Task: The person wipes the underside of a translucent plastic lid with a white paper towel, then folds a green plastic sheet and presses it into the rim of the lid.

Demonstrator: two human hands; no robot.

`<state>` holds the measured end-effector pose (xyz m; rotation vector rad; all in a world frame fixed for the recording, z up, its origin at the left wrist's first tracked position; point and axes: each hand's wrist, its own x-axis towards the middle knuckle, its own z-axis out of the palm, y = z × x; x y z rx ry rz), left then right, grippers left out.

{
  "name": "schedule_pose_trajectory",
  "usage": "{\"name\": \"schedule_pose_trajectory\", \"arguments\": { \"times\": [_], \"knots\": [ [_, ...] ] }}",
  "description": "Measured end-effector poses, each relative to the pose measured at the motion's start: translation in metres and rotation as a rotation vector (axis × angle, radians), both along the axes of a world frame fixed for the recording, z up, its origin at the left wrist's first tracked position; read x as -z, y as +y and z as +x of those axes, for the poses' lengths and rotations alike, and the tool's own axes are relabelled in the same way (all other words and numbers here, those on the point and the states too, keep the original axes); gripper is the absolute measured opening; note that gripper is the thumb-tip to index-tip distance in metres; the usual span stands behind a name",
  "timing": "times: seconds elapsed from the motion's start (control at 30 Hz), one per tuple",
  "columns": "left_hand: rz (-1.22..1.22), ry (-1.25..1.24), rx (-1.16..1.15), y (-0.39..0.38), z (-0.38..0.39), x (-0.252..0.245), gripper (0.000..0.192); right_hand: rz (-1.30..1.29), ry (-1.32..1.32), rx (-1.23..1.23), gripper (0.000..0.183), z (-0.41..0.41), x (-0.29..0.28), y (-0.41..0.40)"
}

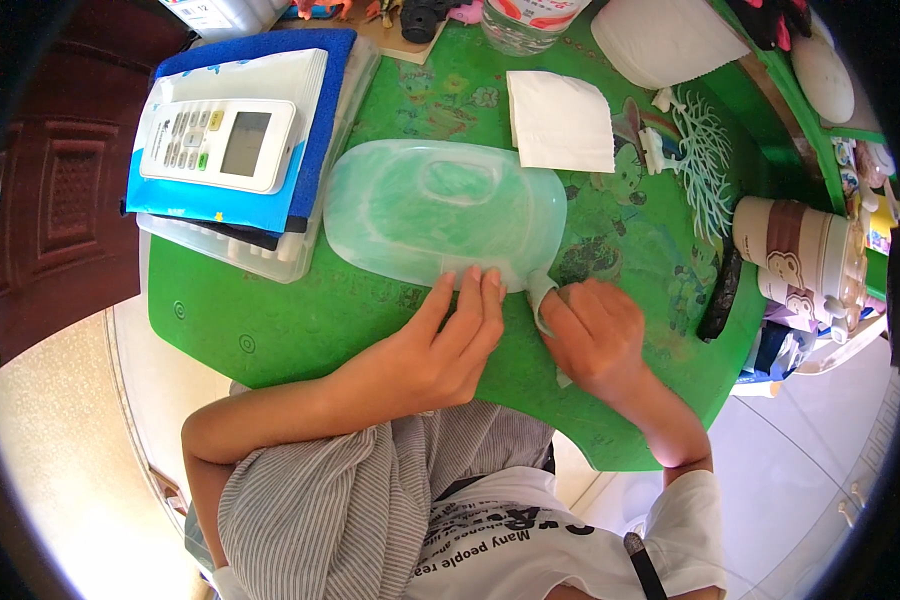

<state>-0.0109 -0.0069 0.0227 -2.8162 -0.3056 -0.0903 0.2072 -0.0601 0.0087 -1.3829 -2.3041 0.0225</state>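
A translucent pale plastic lid or shallow tray [435,214], oval and with a raised rounded shape in it, lies on the green table [307,322]. The fingertips of my left hand [450,352] rest on its near edge, holding nothing. Between the fingers of my right hand [592,334] is a pale strip [541,296], curled and touching the lid's near right corner; I cannot tell its material. Over the lid's far right edge lies a folded white tissue [561,121]. A small pale scrap [563,379] shows beneath my right wrist.
At the left, a white remote control [217,146] lies on a blue and white packet, a blue cloth [330,67] and a clear plastic case [289,262]. Farther back stand a clear bottle [529,26] and a tissue stack [664,41]. A coral-like ornament [697,157] and paper cups [787,244] are right.
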Motion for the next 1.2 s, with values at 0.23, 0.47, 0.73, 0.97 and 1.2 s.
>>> {"name": "schedule_pose_trajectory", "arguments": {
  "times": [0.23,0.47,0.73,0.97,1.2],
  "knots": [
    [0.0,-0.002,0.003,0.0002,0.0004,0.0,0.044,-0.043,0.019,-0.072,0.029,-0.0061,-0.0009,0.0001],
    [0.0,-0.107,0.035,0.0029,0.001,0.0063,0.044,-0.009,0.051,-0.028,0.03,-0.0041,0.0023,0.0],
    [0.012,-0.113,0.035,0.0026,0.0015,0.0061,0.044,-0.004,-0.012,0.004,0.029,-0.0031,-0.0002,0.0001],
    [0.013,-0.101,0.039,0.0026,0.0008,0.0052,0.044,-0.021,0.011,-0.057,0.03,-0.0072,-0.0028,0.0028],
    [-0.013,-0.004,0.011,0.0,0.0001,0.0003,0.045,-0.022,0.041,0.003,0.035,-0.0044,-0.0006,0.0]
  ]
}}
